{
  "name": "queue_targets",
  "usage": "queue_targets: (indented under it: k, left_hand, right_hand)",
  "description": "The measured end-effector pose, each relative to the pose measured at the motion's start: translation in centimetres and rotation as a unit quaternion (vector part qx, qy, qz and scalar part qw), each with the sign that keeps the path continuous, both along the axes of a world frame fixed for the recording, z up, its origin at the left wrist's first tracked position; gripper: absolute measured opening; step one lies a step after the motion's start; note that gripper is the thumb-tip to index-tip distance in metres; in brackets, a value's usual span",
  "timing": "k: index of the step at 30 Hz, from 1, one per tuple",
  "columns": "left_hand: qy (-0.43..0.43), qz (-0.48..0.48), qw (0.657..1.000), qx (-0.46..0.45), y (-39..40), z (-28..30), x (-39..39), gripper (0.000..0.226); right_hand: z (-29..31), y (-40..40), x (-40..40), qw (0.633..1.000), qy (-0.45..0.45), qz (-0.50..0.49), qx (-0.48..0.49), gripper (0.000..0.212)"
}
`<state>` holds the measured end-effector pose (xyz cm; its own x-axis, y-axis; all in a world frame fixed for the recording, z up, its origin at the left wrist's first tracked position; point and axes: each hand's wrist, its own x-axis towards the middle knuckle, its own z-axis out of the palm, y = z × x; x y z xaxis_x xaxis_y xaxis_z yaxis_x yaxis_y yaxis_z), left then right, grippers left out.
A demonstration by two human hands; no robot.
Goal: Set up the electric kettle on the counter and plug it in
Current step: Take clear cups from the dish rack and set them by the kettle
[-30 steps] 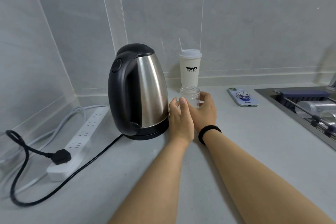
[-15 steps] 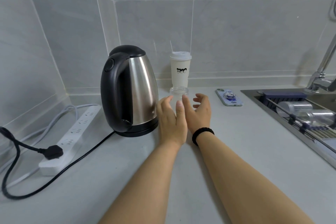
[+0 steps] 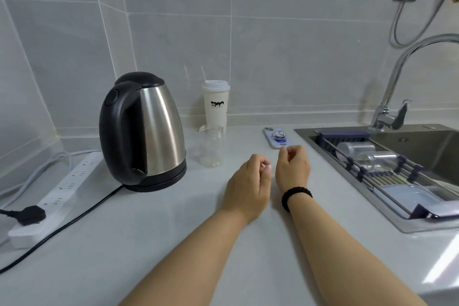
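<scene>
A steel electric kettle (image 3: 154,129) with a black handle and lid stands on its black base on the grey counter (image 3: 129,243), at the left. Its black cord (image 3: 74,221) runs forward and left; its black plug (image 3: 31,215) sits in the near end of a white power strip (image 3: 62,190) along the left wall. My left hand (image 3: 248,187) and my right hand (image 3: 293,169) hover side by side over the counter, right of the kettle, fingers loosely curled, holding nothing. A black band circles my right wrist.
A clear plastic cup (image 3: 211,145) stands just right of the kettle, a white lidded cup (image 3: 215,104) behind it by the wall. A phone (image 3: 277,138) lies face down beyond my right hand. The sink (image 3: 422,146) with a drying rack and a tap (image 3: 397,97) fills the right.
Both hands have let go of the clear cup and drawn back to the right, away from it. The view has shifted right, showing more of the sink.
</scene>
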<state>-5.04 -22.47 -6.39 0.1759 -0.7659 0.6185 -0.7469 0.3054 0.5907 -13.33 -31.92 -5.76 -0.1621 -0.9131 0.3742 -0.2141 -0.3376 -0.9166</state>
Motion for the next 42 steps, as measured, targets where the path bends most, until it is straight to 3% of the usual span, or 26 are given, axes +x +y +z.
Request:
queue_targets:
  k: [5, 13, 26, 36, 42]
  left_hand:
    - [-0.064, -0.045, 0.997, 0.0, 0.0, -0.1, -2.9, 0.023]
    - [-0.032, -0.052, 0.998, 0.018, -3.3, -0.2, -6.9, 0.018]
    - [0.236, -0.049, 0.969, 0.049, -9.9, 0.2, -12.9, 0.018]
    - [0.315, -0.087, 0.942, 0.079, -12.1, -0.4, -12.8, 0.017]
    - [0.332, -0.088, 0.935, 0.087, -11.9, -0.3, -12.7, 0.018]
  right_hand:
    - [0.2, -2.3, -5.7, 0.997, 0.054, -0.049, -0.02, 0.013]
    - [0.4, -6.1, -12.3, 0.988, 0.103, -0.113, -0.018, 0.015]
    - [1.0, -11.6, -14.7, 0.968, 0.178, -0.175, 0.033, 0.018]
    - [-0.1, -16.4, -19.4, 0.911, 0.307, -0.186, 0.201, 0.045]
    - [-0.5, -16.8, -19.1, 0.907, 0.342, -0.137, 0.205, 0.05]
